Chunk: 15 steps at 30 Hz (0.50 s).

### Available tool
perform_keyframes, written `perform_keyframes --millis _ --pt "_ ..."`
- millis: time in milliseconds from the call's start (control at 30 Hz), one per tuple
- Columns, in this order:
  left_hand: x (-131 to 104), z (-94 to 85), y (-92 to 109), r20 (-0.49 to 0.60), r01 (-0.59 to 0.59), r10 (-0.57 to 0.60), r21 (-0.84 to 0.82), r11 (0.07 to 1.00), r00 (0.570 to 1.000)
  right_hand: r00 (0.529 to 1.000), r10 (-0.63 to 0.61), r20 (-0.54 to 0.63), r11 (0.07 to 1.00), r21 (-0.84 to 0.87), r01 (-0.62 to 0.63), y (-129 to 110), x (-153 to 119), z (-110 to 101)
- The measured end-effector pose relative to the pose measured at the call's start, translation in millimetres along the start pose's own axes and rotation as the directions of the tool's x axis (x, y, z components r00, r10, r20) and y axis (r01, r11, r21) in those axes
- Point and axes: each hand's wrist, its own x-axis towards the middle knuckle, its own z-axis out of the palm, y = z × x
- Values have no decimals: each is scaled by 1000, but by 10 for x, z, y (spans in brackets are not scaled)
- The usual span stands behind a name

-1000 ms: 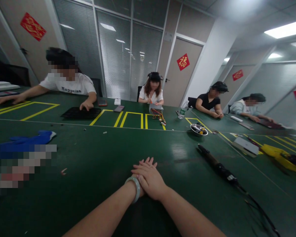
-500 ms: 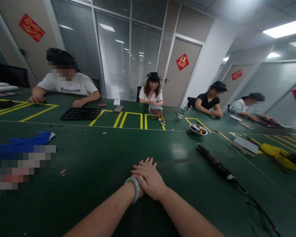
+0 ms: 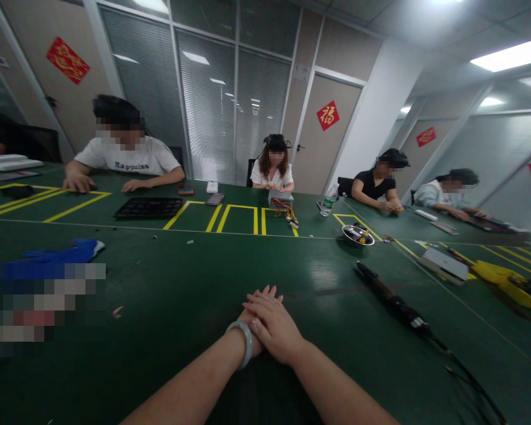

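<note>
My right hand [image 3: 278, 328] rests across the back of my left hand [image 3: 245, 317], both on the green tabletop. Its fingers lie stretched out and hold no object. Of the left hand, most is covered by the right; its fingertips poke out flat beyond the right hand's fingers. A pale green bangle [image 3: 248, 347] circles the left wrist. To the right of my hands lies a black electric screwdriver [image 3: 396, 302] with its cable running toward the near right edge, apart from both hands.
Blue gloves [image 3: 57, 257] and a blurred-out item lie at left. Beyond the line are a black tray [image 3: 149, 207], a metal bowl [image 3: 358, 236] of small parts, a bottle [image 3: 328, 202], and a grey box with wires [image 3: 281, 198]. Several people sit across the table.
The view has shifted slightly, so everything sits a little lower and to the right. My hands keep the same stacked pose. The person at left has drawn one hand back from the black tray.
</note>
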Motion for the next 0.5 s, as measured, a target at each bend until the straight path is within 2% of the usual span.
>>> perform_keyframes --millis 67,133,200,233,300,367,433,500 --pt "-57 -139 -41 58 -69 66 47 997 996 998 33 -59 998 -59 -37 118 -16 -108" --pt "-98 -256 -58 92 -93 87 71 993 992 975 121 -185 979 -142 -148 347 -73 -309" --pt "-121 -328 -61 108 -81 74 67 994 991 897 252 -364 910 -226 -347 684 -229 -587" --pt "-127 -347 -62 111 -74 67 59 995 992 831 315 -459 847 -259 -465 881 -360 -741" --pt "-134 -359 -63 110 -81 76 42 996 991 668 404 -625 675 -290 -679 1292 -742 -1042" --pt "-137 -359 -65 104 -84 81 26 996 991 461 478 -747 472 -224 -853 1683 -1255 -1295" --pt "-140 -361 -68 108 -82 80 12 997 991 242 543 -804 279 -99 -955 2026 -1822 -1475" --pt "-144 -367 -71 117 -73 72 4 997 990 126 639 -759 164 -25 -986 2315 -2341 -1582"
